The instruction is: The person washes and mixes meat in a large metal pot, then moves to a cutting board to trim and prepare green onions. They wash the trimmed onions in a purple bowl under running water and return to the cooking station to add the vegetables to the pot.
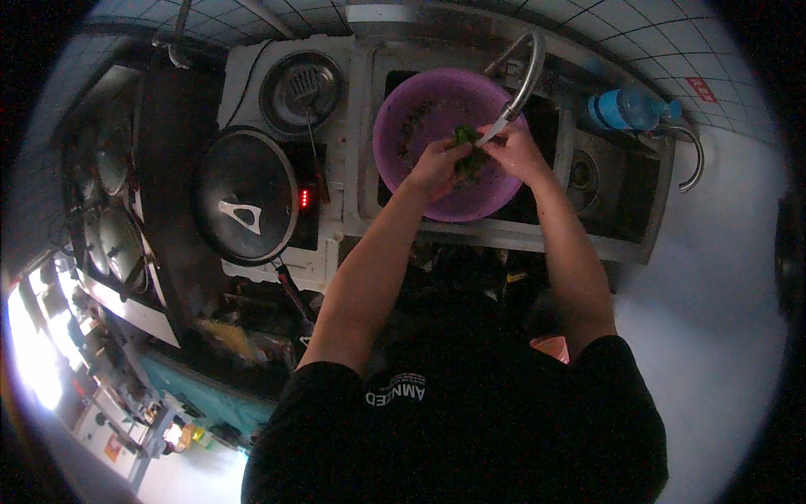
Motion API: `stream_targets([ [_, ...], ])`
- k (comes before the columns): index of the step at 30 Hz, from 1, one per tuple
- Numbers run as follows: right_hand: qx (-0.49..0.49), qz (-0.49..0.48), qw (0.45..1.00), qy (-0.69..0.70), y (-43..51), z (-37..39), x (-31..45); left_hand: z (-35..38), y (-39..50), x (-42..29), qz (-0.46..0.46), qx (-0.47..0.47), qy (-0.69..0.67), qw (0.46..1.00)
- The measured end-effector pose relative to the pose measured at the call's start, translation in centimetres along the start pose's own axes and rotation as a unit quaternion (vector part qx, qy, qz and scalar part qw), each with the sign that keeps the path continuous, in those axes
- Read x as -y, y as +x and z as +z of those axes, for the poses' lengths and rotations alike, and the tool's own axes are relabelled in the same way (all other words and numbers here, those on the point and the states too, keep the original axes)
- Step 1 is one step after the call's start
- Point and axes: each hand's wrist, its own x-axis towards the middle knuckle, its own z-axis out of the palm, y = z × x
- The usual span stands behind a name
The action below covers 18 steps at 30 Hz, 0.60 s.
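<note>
Over a purple plastic basin (403,183) in the sink, my left hand (436,165) grips a small bunch of leafy greens (466,136). My right hand (517,150) pinches the right side of the same bunch; its fingertips are partly hidden by running water (492,131). The water falls from a curved metal faucet (535,69) onto the greens between my hands. Dark bits lie scattered in the basin, too small to identify.
Left of the sink, a lidded pan (245,195) covers part of an induction cooker (308,227) with a lit red display. Behind it, a metal bowl (277,113) holds a slotted spatula (305,88). A blue-labelled plastic bottle (623,110) lies by the right sink basin (614,208).
</note>
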Motion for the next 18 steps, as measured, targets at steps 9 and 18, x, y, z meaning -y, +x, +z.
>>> stream_targets([
  [9, -0.047, -0.092, 0.993, 0.058, 0.6, 0.8, 0.1, -0.4, -0.9, -0.9, 0.000, 0.066, -0.037, 0.997],
  [18, -0.080, 0.023, 0.996, 0.036, 2.2, 3.7, 0.2, -0.8, 0.6, -0.3, -0.025, -0.008, 0.114, 0.993],
])
